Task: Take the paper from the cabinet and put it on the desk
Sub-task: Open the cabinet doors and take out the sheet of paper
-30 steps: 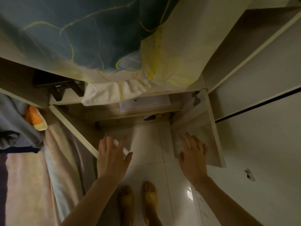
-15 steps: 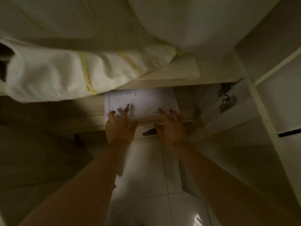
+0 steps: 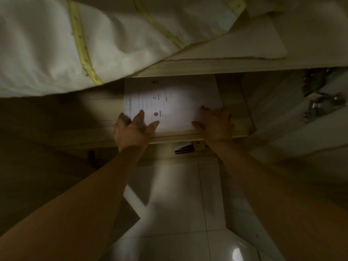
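Paper [image 3: 173, 102] sits flat on the cabinet shelf [image 3: 188, 137], left hand [image 3: 134, 129] spread on its near-left corner, right hand [image 3: 216, 125] flat at the right edge, neither gripping, so it could easily crumple under the cloth [image 3: 56, 44] overhead.

Matt printed paper [image 3: 173, 102]; pale wood-grain shelf [image 3: 188, 137]; glossy floor tiles [image 3: 175, 194]; soft cloth [image 3: 56, 44].

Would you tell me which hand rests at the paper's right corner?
The right hand; the left hand lies at the left corner of the paper.
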A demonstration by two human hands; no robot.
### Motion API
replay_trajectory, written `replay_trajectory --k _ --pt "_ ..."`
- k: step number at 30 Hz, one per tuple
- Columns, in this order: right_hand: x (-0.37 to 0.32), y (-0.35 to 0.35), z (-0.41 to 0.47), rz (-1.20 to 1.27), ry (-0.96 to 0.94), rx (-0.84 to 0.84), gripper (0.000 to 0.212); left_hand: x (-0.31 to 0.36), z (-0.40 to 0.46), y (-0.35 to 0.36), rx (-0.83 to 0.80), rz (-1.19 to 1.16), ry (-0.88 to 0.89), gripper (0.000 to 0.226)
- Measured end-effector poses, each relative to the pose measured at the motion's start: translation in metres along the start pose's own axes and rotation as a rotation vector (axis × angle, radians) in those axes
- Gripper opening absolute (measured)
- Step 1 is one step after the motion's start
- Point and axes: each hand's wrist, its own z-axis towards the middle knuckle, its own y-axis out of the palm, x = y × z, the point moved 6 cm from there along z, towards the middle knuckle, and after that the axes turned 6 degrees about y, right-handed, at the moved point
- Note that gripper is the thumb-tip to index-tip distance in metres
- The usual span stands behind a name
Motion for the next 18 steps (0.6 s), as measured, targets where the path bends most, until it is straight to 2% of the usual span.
replay_trajectory --k 4,7,11,13,15,18 --pt "0.015 -0.001 -0.011 0.047 0.058 -0.05 0.051 -0.006 -0.017 -0.01 0.022 -0.111 -0.078 0.054" --pt "0.032 0.001 -0.028 0.227 0.163 -0.074 0.076 -0.003 -0.033 -0.021 0.07 -0.251 -0.089 0.045" --pt "0.043 -0.006 -0.049 0.291 0.237 -0.164 0.087 -0.01 -0.045 -0.027 -0.031 -0.254 -0.179 0.066" --pt "0.046 -0.006 -0.056 0.405 0.202 -0.22 0.083 -0.018 -0.049 -0.024 -0.106 -0.242 -0.228 0.073" --pt "0.049 -0.009 -0.063 0.477 0.186 -0.266 0.071 -0.02 -0.054 -0.022 -0.155 -0.262 -0.246 0.072" --pt "0.053 -0.019 -0.073 0.483 0.139 -0.247 0.057 -0.019 -0.063 -0.023 -0.199 -0.289 -0.236 0.071"
